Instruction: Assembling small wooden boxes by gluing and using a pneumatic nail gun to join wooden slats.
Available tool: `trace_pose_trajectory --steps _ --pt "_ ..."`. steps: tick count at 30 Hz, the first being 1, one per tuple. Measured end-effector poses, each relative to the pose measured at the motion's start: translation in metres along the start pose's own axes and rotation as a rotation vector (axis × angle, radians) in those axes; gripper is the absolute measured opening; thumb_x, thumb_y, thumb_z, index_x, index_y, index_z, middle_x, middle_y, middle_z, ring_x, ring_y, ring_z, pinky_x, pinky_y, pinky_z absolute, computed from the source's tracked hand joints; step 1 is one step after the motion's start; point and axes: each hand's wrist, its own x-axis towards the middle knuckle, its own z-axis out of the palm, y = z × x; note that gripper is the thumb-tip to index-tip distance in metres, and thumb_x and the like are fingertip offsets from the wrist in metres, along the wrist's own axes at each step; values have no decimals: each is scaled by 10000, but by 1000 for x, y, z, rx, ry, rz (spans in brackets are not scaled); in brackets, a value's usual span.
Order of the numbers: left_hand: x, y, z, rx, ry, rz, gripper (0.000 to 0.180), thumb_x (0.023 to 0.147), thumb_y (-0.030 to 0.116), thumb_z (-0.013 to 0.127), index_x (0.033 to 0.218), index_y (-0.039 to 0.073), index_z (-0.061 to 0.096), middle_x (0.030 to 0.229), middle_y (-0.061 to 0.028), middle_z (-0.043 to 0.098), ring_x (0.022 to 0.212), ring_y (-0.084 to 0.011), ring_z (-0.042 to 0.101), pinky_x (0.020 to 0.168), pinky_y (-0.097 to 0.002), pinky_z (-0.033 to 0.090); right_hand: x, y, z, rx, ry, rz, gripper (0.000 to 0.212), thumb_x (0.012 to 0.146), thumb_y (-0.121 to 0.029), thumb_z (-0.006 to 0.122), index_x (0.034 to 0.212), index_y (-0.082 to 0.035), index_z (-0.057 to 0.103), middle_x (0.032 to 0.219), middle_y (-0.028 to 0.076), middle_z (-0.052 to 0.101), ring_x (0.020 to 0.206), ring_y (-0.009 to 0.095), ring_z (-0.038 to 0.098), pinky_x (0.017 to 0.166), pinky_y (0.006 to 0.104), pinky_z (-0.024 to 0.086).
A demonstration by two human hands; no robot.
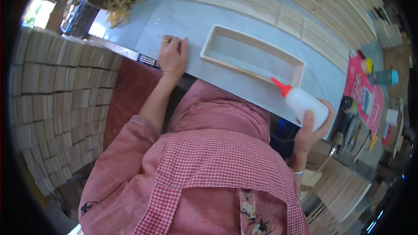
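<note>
Your right hand [311,132] wraps around a white squeeze bottle [307,104], thumb up its side, with the red nozzle [281,87] tipped toward the near corner of a shallow rectangular wooden tray frame [252,54]. The nozzle tip sits right at the frame's near rail; whether it touches the wood cannot be told. Your left hand [173,56] holds nothing: it lies flat, fingers spread, on the pale blue worktop [174,21], well off to the left of the bottle and just beside the frame's left end. Beyond the frame from your grip, rows of flat wooden slats [261,8] lie across the table, with more stacked at the far right. To the right of the bottle, a red mat [363,91] carries small containers and tools. Stacked wooden pieces [56,100] fill the space at your left.
</note>
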Motion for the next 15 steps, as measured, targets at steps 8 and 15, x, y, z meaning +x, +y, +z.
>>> trace_pose_trajectory --steps 8,15 --pt "-4 3 -5 -11 -7 -33 234 921 216 672 776 36 635 907 -109 594 663 -292 546 619 -398 460 -3 -21 125 208 -311 -203 494 826 -133 714 1255 -42 487 1158 149 605 984 266 605 866 369 514" --pt "-3 1 -4 -32 -1 -21 224 914 210 678 777 39 633 903 -104 587 660 -286 540 617 -392 459 0 -20 136 160 -332 -286 521 814 -120 764 1247 -30 488 1134 147 622 961 261 630 827 350 539"
